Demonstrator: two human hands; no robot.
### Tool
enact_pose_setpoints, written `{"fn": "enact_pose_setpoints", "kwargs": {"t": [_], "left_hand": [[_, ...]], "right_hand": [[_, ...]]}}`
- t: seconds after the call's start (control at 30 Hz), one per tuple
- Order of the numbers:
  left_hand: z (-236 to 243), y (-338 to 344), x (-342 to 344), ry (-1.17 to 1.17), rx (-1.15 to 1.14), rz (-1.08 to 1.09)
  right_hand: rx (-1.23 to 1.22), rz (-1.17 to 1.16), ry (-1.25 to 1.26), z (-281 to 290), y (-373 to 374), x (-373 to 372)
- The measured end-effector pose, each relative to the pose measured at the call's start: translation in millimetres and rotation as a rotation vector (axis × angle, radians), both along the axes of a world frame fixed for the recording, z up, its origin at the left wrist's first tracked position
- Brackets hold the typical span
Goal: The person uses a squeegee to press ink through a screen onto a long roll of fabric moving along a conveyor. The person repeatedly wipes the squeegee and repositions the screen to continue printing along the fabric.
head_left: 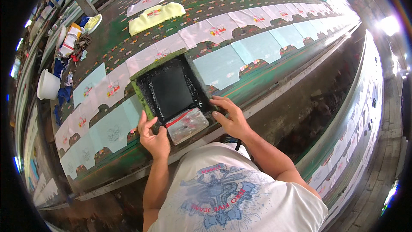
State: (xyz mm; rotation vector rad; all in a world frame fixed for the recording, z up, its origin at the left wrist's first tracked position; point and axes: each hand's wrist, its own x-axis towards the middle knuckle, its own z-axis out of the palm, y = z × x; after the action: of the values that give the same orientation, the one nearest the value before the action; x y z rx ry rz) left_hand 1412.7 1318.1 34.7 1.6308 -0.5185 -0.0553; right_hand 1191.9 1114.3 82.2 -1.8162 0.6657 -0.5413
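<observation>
Here, framed screen (173, 87) between left fingers (148, 125), right fingers (224, 103)

Table (112, 32) under framed screen (174, 87) hidden; shirt (249, 189) cut off at lower edge; far prints (283, 13) too small.

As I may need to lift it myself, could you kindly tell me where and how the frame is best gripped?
I'd grip the frame by its side rails, toward the near end, coming from left and right, as the left hand and right hand do: the rails look straight and narrow, while the dark middle looks wet.
</observation>
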Motion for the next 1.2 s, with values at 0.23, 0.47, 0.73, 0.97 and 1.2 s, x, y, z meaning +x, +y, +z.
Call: {"fn": "enact_pose_setpoints", "kwargs": {"t": [0.23,0.47,0.73,0.97,1.2], "left_hand": [[-10.2,-111.7,-64.9,-0.114,-0.018,0.002],[-24.3,-164.8,-102.6,0.039,-0.069,-0.031],[-24.7,-174.3,-103.6,0.260,-0.193,-0.043],[-31.3,-177.5,-101.1,0.272,-0.168,-0.023],[-11.7,-171.4,-103.9,0.072,0.210,-0.009]], "right_hand": [[-0.075,-0.037,-0.036,-22.3,-104.0,-71.4],[-0.433,0.069,0.035,5.0,-161.4,-105.0],[-0.761,0.474,-0.089,29.9,-160.0,-76.8],[-0.894,0.590,-0.068,33.3,-165.8,-44.0],[-0.828,0.791,0.105,55.3,-193.3,-15.6]]}}
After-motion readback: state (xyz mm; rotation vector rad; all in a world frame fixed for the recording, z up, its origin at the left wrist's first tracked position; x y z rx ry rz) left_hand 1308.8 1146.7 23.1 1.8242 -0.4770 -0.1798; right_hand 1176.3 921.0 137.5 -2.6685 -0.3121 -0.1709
